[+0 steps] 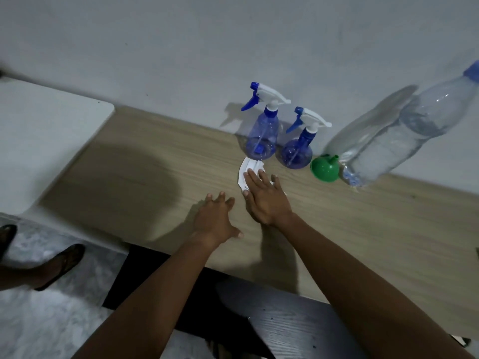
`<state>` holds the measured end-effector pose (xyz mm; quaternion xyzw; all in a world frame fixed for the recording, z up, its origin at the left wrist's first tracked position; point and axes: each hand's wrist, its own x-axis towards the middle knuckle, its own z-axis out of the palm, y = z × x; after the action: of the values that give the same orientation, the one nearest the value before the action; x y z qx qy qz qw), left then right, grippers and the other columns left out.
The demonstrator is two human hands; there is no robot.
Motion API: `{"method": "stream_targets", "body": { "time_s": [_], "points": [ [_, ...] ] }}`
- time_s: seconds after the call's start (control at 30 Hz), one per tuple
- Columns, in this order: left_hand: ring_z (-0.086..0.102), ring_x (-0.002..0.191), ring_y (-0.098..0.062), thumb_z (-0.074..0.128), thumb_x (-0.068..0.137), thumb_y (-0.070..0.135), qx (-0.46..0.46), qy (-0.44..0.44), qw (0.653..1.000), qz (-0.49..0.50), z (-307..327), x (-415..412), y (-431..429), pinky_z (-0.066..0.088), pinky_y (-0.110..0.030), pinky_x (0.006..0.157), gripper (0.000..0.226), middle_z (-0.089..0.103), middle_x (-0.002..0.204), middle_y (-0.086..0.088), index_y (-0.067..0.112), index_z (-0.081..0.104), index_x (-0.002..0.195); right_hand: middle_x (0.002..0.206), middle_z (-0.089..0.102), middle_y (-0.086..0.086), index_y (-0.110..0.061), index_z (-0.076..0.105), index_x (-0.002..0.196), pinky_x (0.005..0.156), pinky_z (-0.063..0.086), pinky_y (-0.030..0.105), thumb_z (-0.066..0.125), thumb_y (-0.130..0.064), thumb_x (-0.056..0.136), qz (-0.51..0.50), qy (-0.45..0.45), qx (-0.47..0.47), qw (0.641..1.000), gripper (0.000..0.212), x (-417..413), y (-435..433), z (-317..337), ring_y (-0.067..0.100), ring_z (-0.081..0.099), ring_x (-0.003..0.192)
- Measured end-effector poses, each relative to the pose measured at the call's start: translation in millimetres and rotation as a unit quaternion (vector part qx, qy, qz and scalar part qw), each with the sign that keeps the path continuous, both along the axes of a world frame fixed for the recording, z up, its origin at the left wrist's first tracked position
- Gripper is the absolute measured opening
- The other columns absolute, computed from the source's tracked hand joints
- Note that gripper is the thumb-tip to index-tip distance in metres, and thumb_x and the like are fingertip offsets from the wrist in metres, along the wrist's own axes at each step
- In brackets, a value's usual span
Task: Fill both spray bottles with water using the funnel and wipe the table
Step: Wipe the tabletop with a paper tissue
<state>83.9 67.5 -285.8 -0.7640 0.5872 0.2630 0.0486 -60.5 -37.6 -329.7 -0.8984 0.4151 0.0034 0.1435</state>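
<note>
One tissue (249,174) under flat right hand (267,200), no grip

On the table (155,161) I see two spray bottles (263,130) (298,149) side by side at twelve o'clock against the wall (181,47), the funnel (325,169) and water bottle (394,136) toward two o'clock, and the tissue (248,168) just before the bottles.

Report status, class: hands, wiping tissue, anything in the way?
Right hand flat on white tissue; left hand spread open on table. Both spray bottles capped. Funnel, water bottle stand clear.
</note>
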Motion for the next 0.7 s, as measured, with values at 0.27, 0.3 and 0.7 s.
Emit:
{"method": "stream_targets", "body": {
  "time_s": [0.27,0.3,0.7],
  "points": [
    [0.011,0.151,-0.033,0.074,0.074,0.059,-0.01,0.019,1.0,-0.004,3.7,-32.9,15.0,0.022,-0.044,0.121,0.097,0.012,0.166,-0.001,0.029,0.029,0.154,0.116,0.072,0.017,-0.02,0.068,0.125,0.083,0.051,0.043,0.055,-0.022,0.095,-0.018,-0.08,0.009,0.997,0.033,-62.2,0.6,30.7,0.042,0.066,0.103],
    [0.011,0.151,-0.033,0.075,0.074,0.058,-0.013,0.028,0.999,-0.01,4.5,-44.1,14.9,0.022,-0.045,0.121,0.096,0.013,0.166,-0.001,0.028,0.03,0.153,0.115,0.073,0.018,-0.022,0.069,0.127,0.084,0.051,0.043,0.053,-0.023,0.097,-0.054,-0.12,0.031,0.991,0.034,-71.3,-1.8,33.4,0.042,0.067,0.102],
    [-0.004,0.152,-0.038,0.09,0.056,0.051,0.024,0.034,0.999,0.012,-9.2,-115.8,0.7,0.022,-0.054,0.119,0.124,-0.002,0.167,-0.002,0.031,0.019,0.156,0.149,0.054,0.008,-0.02,0.057,0.141,0.105,0.045,0.045,0.046,-0.021,0.097,-0.072,-0.089,0.033,0.993,0.045,-190.6,-7.2,14.8,0.035,0.05,0.135]
  ]
}}
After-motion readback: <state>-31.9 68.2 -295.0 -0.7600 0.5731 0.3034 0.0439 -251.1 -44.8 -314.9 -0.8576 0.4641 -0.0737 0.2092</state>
